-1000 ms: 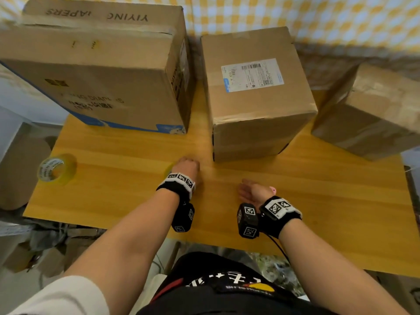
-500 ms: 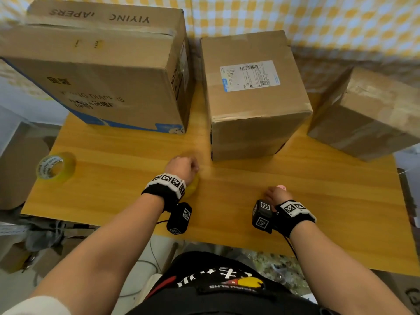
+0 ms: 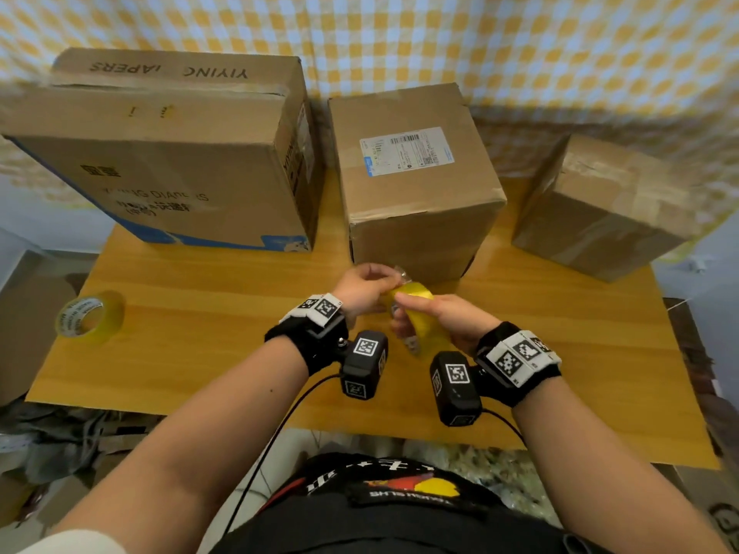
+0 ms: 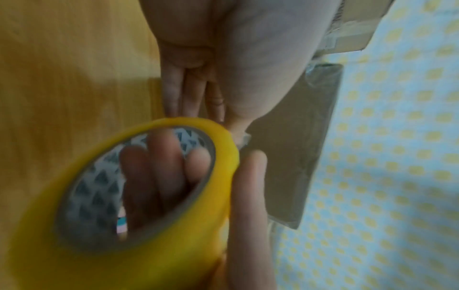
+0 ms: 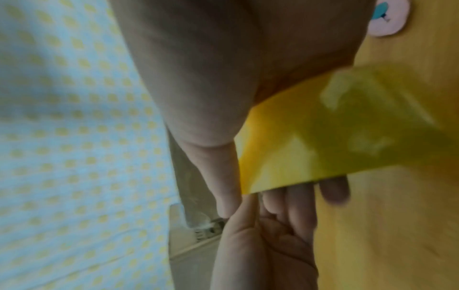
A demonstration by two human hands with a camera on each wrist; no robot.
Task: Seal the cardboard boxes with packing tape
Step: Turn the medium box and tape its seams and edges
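Both hands (image 3: 404,309) grip one yellow tape roll (image 3: 420,317) above bare tabletop (image 3: 560,333) before three boxes (image 3: 420,185).

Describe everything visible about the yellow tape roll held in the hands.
The yellow roll of packing tape is glossy and translucent, wound on a grey-and-white printed cardboard core. It is held off the wooden table, before the middle cardboard box. The right hand grips it, fingers through the core, thumb outside. The left hand pinches its crumpled loose end.
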